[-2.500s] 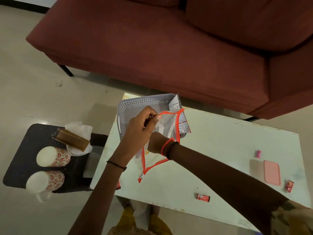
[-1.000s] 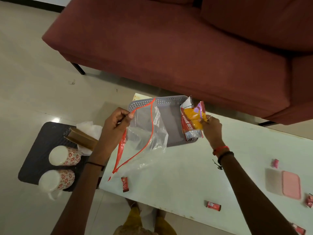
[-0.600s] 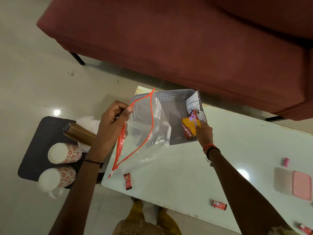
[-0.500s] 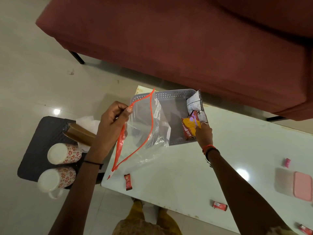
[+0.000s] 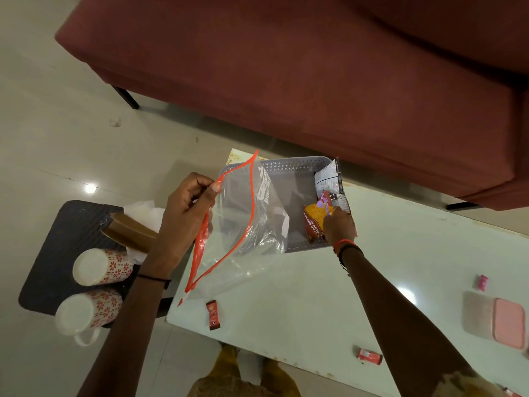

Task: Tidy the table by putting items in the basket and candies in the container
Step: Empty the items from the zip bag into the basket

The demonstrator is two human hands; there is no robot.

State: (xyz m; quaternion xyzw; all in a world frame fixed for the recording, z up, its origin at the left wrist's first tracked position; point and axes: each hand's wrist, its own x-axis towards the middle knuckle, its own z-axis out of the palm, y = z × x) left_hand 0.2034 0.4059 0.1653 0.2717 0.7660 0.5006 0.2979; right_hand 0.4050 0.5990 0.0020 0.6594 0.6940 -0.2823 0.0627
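Observation:
My left hand (image 5: 186,213) pinches the red-rimmed mouth of a clear zip bag (image 5: 246,224), which hangs open over the table's left end and partly covers the grey perforated basket (image 5: 297,164). My right hand (image 5: 339,224) is inside the basket's right side, fingers on a red and yellow snack packet (image 5: 313,222) that leans against a silver packet (image 5: 329,179). Red candies lie on the white table (image 5: 300,296): one (image 5: 212,314) near the left front edge, another (image 5: 369,356) at the front. A pink candy (image 5: 483,282) lies beside the pink-lidded container (image 5: 509,322).
A dark red sofa (image 5: 315,67) runs behind the table. To the left, a low black stool (image 5: 54,253) carries two flower-patterned mugs (image 5: 100,267), a brown box (image 5: 128,233) and white tissue. My yellow-clad legs show under the table's front edge.
My right hand drew the snack packet out of the zip bag, carried it right and lowered it into the basket. My left hand keeps holding the emptied bag open.

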